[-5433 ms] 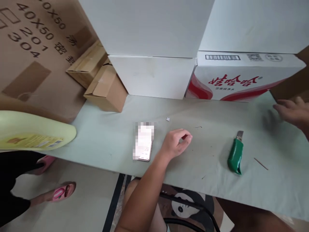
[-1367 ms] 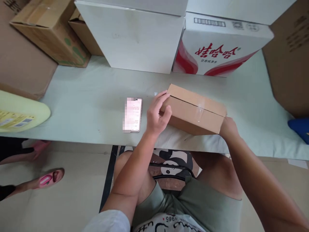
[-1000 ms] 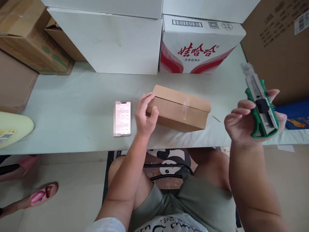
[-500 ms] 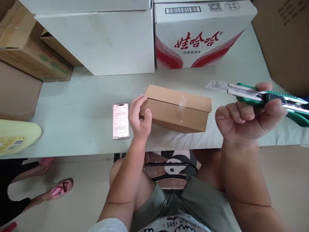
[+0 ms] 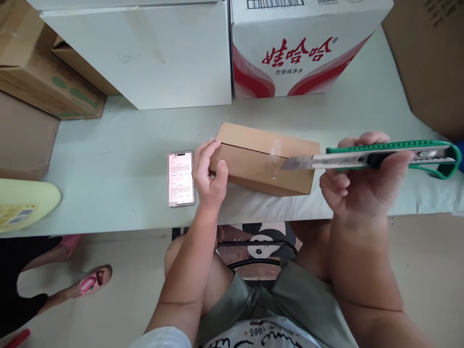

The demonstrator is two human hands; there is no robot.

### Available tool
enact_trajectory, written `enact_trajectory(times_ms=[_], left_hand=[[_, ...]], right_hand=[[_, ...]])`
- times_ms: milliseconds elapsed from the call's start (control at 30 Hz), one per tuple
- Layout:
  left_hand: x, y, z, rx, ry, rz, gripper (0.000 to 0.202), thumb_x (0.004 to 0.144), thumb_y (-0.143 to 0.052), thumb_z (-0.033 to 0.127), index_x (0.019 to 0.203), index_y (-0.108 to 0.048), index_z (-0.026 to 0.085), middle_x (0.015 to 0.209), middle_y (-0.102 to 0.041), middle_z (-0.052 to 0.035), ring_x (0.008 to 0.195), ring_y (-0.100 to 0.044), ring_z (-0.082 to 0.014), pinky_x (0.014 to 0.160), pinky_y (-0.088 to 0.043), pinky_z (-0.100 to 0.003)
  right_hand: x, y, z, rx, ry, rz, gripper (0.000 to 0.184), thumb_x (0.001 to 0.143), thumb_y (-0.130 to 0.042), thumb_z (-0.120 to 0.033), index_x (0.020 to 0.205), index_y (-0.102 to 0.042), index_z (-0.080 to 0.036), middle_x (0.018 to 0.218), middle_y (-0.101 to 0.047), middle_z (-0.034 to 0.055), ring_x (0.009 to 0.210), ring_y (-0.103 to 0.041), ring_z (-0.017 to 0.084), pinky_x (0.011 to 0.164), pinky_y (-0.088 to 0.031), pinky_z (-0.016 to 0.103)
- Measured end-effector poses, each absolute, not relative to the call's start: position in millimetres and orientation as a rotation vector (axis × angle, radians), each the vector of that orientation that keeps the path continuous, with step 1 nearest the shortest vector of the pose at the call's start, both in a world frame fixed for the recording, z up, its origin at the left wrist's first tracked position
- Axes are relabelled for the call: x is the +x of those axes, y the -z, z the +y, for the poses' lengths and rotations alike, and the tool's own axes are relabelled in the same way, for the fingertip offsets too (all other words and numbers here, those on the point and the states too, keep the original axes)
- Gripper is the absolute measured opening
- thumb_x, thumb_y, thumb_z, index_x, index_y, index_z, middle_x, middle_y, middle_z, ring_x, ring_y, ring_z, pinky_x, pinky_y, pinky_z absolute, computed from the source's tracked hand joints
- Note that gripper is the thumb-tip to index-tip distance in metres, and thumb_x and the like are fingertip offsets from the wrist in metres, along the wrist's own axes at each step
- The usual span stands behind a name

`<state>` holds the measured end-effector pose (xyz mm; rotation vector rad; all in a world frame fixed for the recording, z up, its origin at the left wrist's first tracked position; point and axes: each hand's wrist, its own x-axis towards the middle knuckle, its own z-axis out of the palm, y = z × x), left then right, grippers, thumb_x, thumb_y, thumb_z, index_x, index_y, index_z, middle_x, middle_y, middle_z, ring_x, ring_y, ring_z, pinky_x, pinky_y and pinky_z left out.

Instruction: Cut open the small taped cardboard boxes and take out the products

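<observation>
A small brown cardboard box point(image 5: 250, 164) lies on the table, a strip of clear tape point(image 5: 275, 145) across its lid seam. My left hand point(image 5: 210, 166) grips the box's left end, thumb on the near side and fingers round the end. In my right hand point(image 5: 366, 181) is a green box cutter point(image 5: 395, 154), its metal blade out and pointing left. The blade tip overlaps the box near the tape in this view; whether it touches I cannot tell. Just left of my left hand, a phone point(image 5: 181, 178) lies face up with a lit screen of text.
A white carton point(image 5: 145, 58) and a red-and-white water carton point(image 5: 290, 58) stand behind the box. Brown cartons point(image 5: 47, 67) are at the back left, another brown carton point(image 5: 427, 63) at the right. A pale yellow bottle point(image 5: 29, 203) lies at the left edge. Another person's foot point(image 5: 92, 282) shows below.
My right hand has turned the box cutter, and its blade has come left and down over the box's right part. My left hand keeps its hold on the box.
</observation>
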<state>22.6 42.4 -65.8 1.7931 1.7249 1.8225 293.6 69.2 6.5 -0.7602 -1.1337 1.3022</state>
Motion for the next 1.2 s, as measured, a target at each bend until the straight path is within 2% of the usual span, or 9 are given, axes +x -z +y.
enact_trajectory(times_ms=[67, 133, 233, 333, 567, 967, 1133, 1200], left_hand=[[22, 66, 42, 1.797, -1.81, 1.73, 0.04, 0.103, -0.052, 0.048, 0.13, -0.07, 0.024, 0.133, -0.073, -0.0094, 0.127, -0.069, -0.0254, 0.115, -0.054, -0.046], [22, 67, 42, 1.795, -1.795, 1.735, 0.041, 0.103, -0.052, 0.049, 0.13, -0.07, 0.024, 0.134, -0.072, -0.0095, 0.128, -0.068, -0.0259, 0.116, -0.053, -0.047], [21, 67, 43, 1.786, -1.788, 1.723, 0.042, 0.103, -0.051, 0.05, 0.131, -0.069, 0.024, 0.134, -0.072, -0.0095, 0.13, -0.067, -0.0266, 0.118, -0.051, -0.048], [22, 68, 44, 1.79, -1.792, 1.717, 0.043, 0.103, -0.05, 0.053, 0.13, -0.069, 0.024, 0.134, -0.072, -0.0093, 0.13, -0.067, -0.0266, 0.118, -0.051, -0.048], [19, 69, 43, 1.783, -1.743, 1.747, 0.049, 0.103, -0.048, 0.058, 0.131, -0.069, 0.024, 0.134, -0.072, -0.0106, 0.13, -0.067, -0.0282, 0.118, -0.051, -0.05], [20, 67, 41, 1.794, -1.74, 1.735, 0.046, 0.103, -0.05, 0.056, 0.131, -0.069, 0.024, 0.135, -0.072, -0.01, 0.131, -0.067, -0.0274, 0.118, -0.052, -0.049], [20, 67, 41, 1.815, -1.751, 1.74, 0.045, 0.104, -0.05, 0.055, 0.13, -0.07, 0.024, 0.135, -0.072, -0.01, 0.13, -0.068, -0.0269, 0.118, -0.052, -0.048], [20, 67, 41, 1.813, -1.746, 1.755, 0.046, 0.104, -0.049, 0.056, 0.129, -0.07, 0.024, 0.134, -0.073, -0.0101, 0.13, -0.068, -0.0268, 0.117, -0.053, -0.048]], right_hand=[[294, -9, 70, -0.796, -1.234, -1.131, 0.032, 0.084, -0.076, -0.063, 0.097, -0.065, -0.036, 0.095, -0.064, -0.0032, 0.048, -0.053, 0.008, 0.031, -0.032, 0.023], [288, -13, 71, -0.813, -1.141, -1.141, 0.034, 0.081, -0.079, -0.061, 0.092, -0.061, -0.033, 0.096, -0.065, -0.003, 0.051, -0.056, 0.009, 0.034, -0.038, 0.024], [273, -20, 69, -0.845, -0.993, -1.121, 0.037, 0.079, -0.081, -0.054, 0.082, -0.055, -0.029, 0.085, -0.064, -0.0048, 0.043, -0.046, 0.006, 0.032, -0.035, 0.023], [259, -25, 68, -0.85, -0.896, -1.115, 0.031, 0.08, -0.079, -0.043, 0.076, -0.053, -0.026, 0.077, -0.063, -0.0054, 0.038, -0.039, 0.004, 0.031, -0.028, 0.021], [252, -25, 72, -0.936, -0.896, -1.152, 0.026, 0.08, -0.072, -0.039, 0.075, -0.05, -0.026, 0.076, -0.062, -0.0049, 0.039, -0.038, 0.004, 0.033, -0.028, 0.021], [253, -23, 72, -0.936, -0.889, -1.177, 0.027, 0.077, -0.075, -0.037, 0.072, -0.051, -0.025, 0.075, -0.061, -0.0045, 0.042, -0.037, 0.005, 0.037, -0.028, 0.022], [254, -24, 69, -0.918, -0.919, -1.194, 0.02, 0.078, -0.074, -0.03, 0.072, -0.056, -0.024, 0.078, -0.067, -0.0029, 0.044, -0.044, 0.004, 0.042, -0.038, 0.023], [255, -23, 68, -0.904, -0.932, -1.192, 0.019, 0.079, -0.074, -0.029, 0.073, -0.057, -0.024, 0.079, -0.068, -0.0027, 0.044, -0.045, 0.005, 0.042, -0.039, 0.023]])
